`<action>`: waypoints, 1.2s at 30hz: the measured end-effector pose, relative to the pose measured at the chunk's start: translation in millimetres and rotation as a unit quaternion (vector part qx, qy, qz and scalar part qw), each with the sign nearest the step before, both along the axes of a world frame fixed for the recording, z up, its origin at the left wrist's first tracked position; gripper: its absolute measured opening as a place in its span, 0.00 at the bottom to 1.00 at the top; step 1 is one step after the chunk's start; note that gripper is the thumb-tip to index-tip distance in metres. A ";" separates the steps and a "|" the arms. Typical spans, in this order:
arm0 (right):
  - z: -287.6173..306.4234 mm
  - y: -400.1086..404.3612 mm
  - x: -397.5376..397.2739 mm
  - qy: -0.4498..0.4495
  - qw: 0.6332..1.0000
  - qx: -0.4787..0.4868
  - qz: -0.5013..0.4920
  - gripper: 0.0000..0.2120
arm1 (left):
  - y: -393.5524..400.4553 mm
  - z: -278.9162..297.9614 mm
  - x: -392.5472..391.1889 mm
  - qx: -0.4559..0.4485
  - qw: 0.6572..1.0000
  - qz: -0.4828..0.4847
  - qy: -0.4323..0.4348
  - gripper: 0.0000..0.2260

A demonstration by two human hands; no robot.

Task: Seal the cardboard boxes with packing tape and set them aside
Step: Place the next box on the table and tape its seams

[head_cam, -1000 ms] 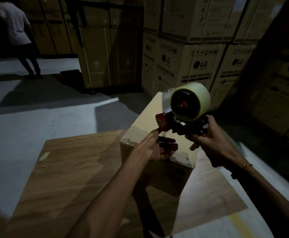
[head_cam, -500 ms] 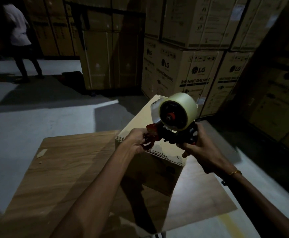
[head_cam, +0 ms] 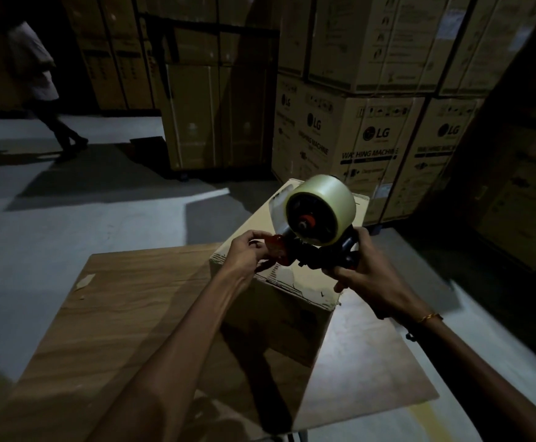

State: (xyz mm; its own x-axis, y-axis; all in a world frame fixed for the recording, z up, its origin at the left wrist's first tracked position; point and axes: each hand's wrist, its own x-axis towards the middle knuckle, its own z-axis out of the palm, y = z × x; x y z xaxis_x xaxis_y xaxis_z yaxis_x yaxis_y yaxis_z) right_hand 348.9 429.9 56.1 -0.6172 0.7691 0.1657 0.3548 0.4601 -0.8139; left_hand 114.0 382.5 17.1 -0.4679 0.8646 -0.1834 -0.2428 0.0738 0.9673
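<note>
Change: since a second ago the tape dispenser has come down from above the cardboard box towards the box's near top edge, and the left hand has shifted from lying on the box top to the dispenser's red front end; the person in the background has stepped further along the floor.
Cardboard box: stands on the wooden table, towards the table's far right part, one corner turned to the camera; its top flaps lie closed.
Tape dispenser: held just above the box's near top edge, the roll of pale tape uppermost, the red front end to the left of the roll.
Right hand: fingers curled round the dispenser's dark handle, on the right side of the box; a thin gold bangle sits on the wrist.
Left hand: fingers bent at the red front end of the dispenser, over the box's near left corner; whether they pinch the tape end or the red part itself I cannot tell.
Table: a scrap of tape or paper lies on it, well to the left of the box.
Behind the box: stacked cartons marked LG washing machine.
Light: dim, with heavy shadow on the box's near faces.
</note>
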 end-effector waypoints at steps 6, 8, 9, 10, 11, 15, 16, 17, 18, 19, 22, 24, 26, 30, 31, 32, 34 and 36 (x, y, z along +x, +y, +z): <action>-4.1 0.1 -9.4 -0.020 0.999 -0.011 0.024 0.29 | -1.7 -9.7 -10.2 -0.010 0.997 0.048 0.067 0.16; -2.2 1.0 -12.7 -0.040 0.999 -0.007 0.036 0.28 | -6.3 -14.2 -28.7 -0.022 0.994 0.067 0.079 0.16; -1.8 2.3 -11.7 -0.049 0.998 -0.009 0.044 0.28 | -10.0 -16.5 -42.5 -0.033 0.991 0.091 0.093 0.16; -1.6 3.6 -9.8 -0.053 0.997 -0.017 0.053 0.28 | -14.0 -19.2 -57.9 -0.044 0.986 0.118 0.107 0.17; -2.1 4.6 -7.8 -0.053 0.997 -0.024 0.060 0.27 | -17.9 -22.1 -72.8 -0.050 0.982 0.137 0.122 0.17; -16.1 3.5 -7.7 -0.067 0.996 -0.025 0.062 0.26 | -25.9 -33.6 -98.4 -0.059 0.970 0.142 0.188 0.16; -20.4 2.3 -10.8 -0.076 0.995 -0.018 0.059 0.27 | -25.4 -36.1 -99.2 -0.062 0.967 0.146 0.198 0.16; -24.7 0.8 -14.0 -0.082 0.995 -0.013 0.058 0.27 | -24.1 -39.6 -100.4 -0.064 0.965 0.151 0.203 0.16; -28.3 -0.2 -16.8 -0.084 0.995 -0.006 0.057 0.28 | -23.0 -42.5 -101.9 -0.067 0.964 0.156 0.204 0.17; -31.0 -0.7 -18.7 -0.087 0.995 -0.002 0.055 0.28 | -21.8 -45.2 -103.7 -0.068 0.964 0.159 0.203 0.16; -38.6 -0.7 -22.9 -0.097 0.994 0.020 0.055 0.31 | -19.3 -53.6 -109.4 -0.080 0.959 0.161 0.219 0.15; -41.9 0.2 -25.0 -0.105 0.993 0.027 0.047 0.31 | -17.4 -56.6 -111.1 -0.083 0.952 0.155 0.250 0.14; -44.1 1.9 -26.6 -0.114 0.992 0.031 0.042 0.32 | -15.3 -57.6 -112.7 -0.085 0.946 0.150 0.274 0.13; -45.6 2.8 -29.2 -0.115 0.992 0.044 0.040 0.31 | -13.0 -58.1 -114.3 -0.090 0.939 0.146 0.297 0.13; -46.1 3.0 -30.0 -0.117 0.991 0.047 0.039 0.30 | -13.3 -59.2 -115.6 -0.090 0.938 0.146 0.302 0.14; -46.5 3.4 -30.9 -0.120 0.991 0.049 0.040 0.30 | -14.0 -59.7 -116.5 -0.090 0.936 0.146 0.307 0.14; -46.6 3.6 -33.2 -0.127 0.990 0.051 0.041 0.29 | -15.5 -60.2 -118.2 -0.093 0.932 0.145 0.319 0.14; -46.0 3.8 -36.0 -0.137 0.988 0.055 0.040 0.29 | -16.9 -60.4 -119.0 -0.091 0.926 0.147 0.337 0.14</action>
State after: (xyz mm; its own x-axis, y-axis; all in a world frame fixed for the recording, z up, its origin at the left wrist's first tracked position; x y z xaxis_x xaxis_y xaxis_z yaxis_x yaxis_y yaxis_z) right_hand 312.9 433.7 10.1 -0.7086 0.7026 0.0644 0.5137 0.5763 -0.6356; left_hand -5.1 365.7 -43.3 -0.7388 0.6657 0.1047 0.3751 0.2772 0.8846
